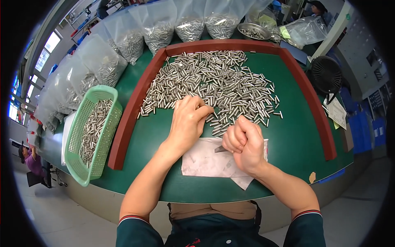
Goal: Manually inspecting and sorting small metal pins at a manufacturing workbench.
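Many short, shiny metal pins (214,78) lie in a loose heap on the green tabletop (160,136). At the heap's near edge is my left hand (187,121), its fingers curled in and the thumb close to the forefinger; whatever they pinch is hidden. My right hand (245,144) makes a fist just right of it, around a dark grey metal tool (221,149) of which only a flat, narrow end sticks out to the left. Under the right fist lies a stained, pale pink cloth (205,164).
A reddish-brown wooden frame (138,99) borders the heap on three sides. On the left stands a green plastic basket (73,152) of pins. Clear bags (158,31) of pins line the back and left. A metal bowl (254,31) and a black fan (326,75) stand right.
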Action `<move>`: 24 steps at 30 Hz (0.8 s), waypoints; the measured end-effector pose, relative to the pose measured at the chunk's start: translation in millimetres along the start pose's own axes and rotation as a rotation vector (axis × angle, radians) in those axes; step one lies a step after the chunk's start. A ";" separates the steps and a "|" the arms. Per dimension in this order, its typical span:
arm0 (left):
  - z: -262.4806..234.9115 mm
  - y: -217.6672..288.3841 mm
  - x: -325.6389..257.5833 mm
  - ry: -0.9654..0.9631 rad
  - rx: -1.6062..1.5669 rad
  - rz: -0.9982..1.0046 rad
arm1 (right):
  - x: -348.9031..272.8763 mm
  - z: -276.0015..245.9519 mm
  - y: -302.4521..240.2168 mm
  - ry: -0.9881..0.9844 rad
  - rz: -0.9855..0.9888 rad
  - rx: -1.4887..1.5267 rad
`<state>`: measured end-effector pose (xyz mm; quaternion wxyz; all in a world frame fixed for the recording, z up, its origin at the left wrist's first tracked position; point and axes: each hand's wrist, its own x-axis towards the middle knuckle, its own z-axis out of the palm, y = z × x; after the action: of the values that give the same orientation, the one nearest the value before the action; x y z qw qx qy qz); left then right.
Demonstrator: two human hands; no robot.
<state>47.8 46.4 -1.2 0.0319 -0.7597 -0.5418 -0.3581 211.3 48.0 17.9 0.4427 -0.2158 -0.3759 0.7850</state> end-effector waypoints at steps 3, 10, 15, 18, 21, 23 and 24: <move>6.9 4.2 3.6 -0.033 -0.017 -0.025 | 1.0 0.2 0.8 0.011 0.002 -0.002; 10.0 10.9 8.2 -0.120 0.002 -0.184 | 0.4 -4.1 2.2 -0.022 -0.006 0.084; 9.8 6.7 8.3 -0.155 -0.054 -0.218 | -0.3 -1.5 0.6 -0.022 -0.018 0.076; 9.2 6.4 7.0 -0.131 -0.078 -0.199 | 0.5 -1.8 0.4 -0.024 -0.020 0.080; 3.2 7.1 6.1 -0.048 -0.152 -0.216 | 1.3 -0.8 1.3 -0.010 -0.006 0.082; -4.8 8.9 5.3 -0.106 -0.499 -0.531 | 1.0 0.1 1.8 -0.003 -0.009 0.079; -7.1 5.2 3.9 -0.097 -0.752 -0.627 | 1.1 -0.2 2.1 0.006 -0.006 0.086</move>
<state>49.1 44.2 8.1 -0.3792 -0.5348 -0.5786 -0.4852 209.7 48.3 16.2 0.4550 -0.1980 -0.3411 0.7984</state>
